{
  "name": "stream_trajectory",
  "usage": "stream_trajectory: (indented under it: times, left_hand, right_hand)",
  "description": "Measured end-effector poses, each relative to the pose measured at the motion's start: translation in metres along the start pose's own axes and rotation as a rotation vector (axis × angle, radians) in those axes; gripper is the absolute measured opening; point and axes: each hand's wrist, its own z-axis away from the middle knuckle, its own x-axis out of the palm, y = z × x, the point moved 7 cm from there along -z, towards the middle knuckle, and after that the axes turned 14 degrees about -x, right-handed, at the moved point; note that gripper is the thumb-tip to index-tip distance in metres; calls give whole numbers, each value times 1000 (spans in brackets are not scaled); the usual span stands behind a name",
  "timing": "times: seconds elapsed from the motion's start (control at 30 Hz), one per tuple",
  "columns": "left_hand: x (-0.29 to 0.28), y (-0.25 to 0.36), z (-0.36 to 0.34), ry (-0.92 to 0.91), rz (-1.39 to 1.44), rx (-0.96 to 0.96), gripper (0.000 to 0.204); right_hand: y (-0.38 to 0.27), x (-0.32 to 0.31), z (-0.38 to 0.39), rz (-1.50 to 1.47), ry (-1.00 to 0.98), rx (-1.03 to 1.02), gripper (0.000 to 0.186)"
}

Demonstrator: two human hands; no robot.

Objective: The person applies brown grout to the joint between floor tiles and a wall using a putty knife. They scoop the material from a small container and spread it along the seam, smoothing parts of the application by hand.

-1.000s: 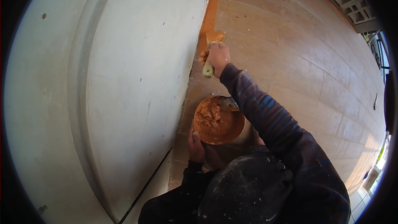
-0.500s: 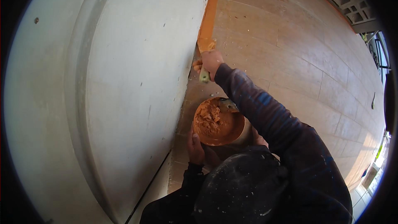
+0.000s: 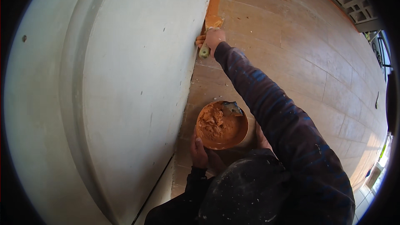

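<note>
My right hand (image 3: pixel 214 39) is closed round the pale green handle of a putty knife (image 3: pixel 204 52). Its orange-smeared blade rests at the foot of the white wall, on an orange strip (image 3: pixel 215 0) along the floor's edge. Close to my body is a round bucket (image 3: pixel 240 136) partly filled with thick, lumpy orange paste (image 3: pixel 211 121). A second, wide grey blade (image 3: pixel 232 108) leans inside its far right rim. Against the bucket's left side lies my left hand (image 3: pixel 199 149), thumb up along the wall; its other fingers are mostly hidden.
The scuffed white wall (image 3: pixel 133 75) runs along the left. Brownish floor tiles (image 3: pixel 287 58) stretch to the right, with small crumbs on them. Openwork blocks (image 3: pixel 352 0) stand at the far right. A dark rounded shape with pale specks (image 3: pixel 241 191) covers the bottom middle.
My right hand and the putty knife have moved farther away along the wall's foot. My left hand stays at the bucket, and more of the blade inside it shows.
</note>
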Motion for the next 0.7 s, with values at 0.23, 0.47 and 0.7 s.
stream_trajectory:
  times: [0.23, 0.47, 0.7]
  left_hand:
    - [-11, -3, -2, -23, 68, 16, 52]
    - [-6, -2, -3, -10, 40, -28, 52]
    - [-3, 9, 1, -13, -80, 83, 49]
  right_hand:
    - [33, -14, 70, 214, -35, 31, 31]
    - [-28, -22, 38, 100, -3, -172, 23]
    - [-24, -12, -27, 39, 65, -234, 27]
